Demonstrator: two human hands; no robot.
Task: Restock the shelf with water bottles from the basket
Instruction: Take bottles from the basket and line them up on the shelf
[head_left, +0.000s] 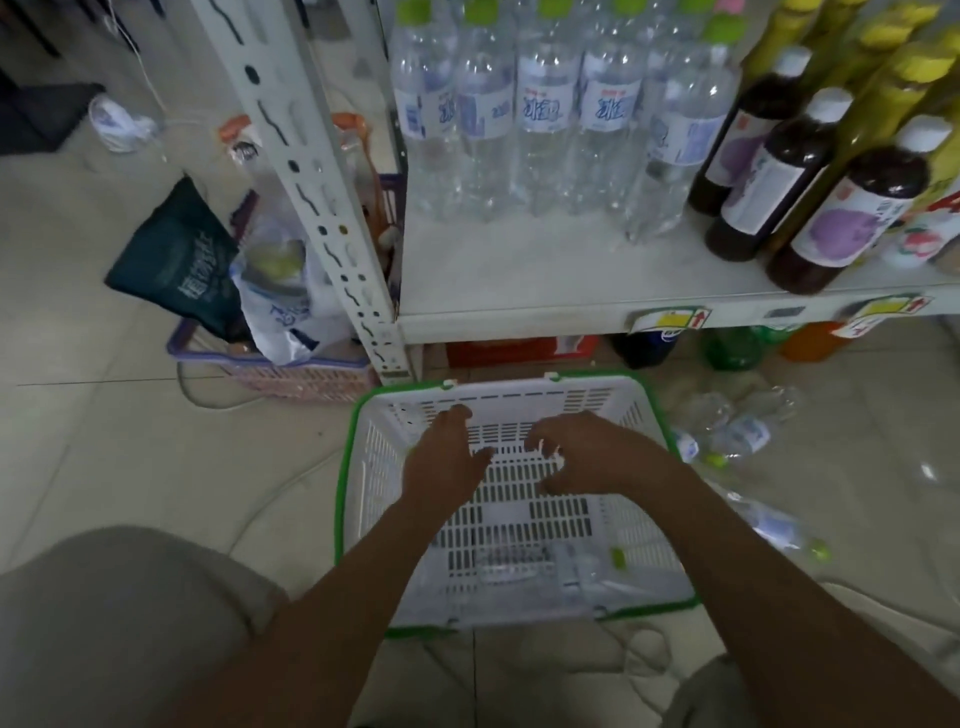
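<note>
Since a water bottle (563, 565) lies flat along the near edge of the basket (347, 467), my left hand (445, 460) and right hand (589, 451) hover empty over its far half, fingers loosely curled, likely poised to draw back for it.

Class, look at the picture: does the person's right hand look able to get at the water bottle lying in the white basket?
Probably yes. The right hand hovers empty over the open basket, and the water bottle lies uncovered at its near end, with nothing on top.
</note>
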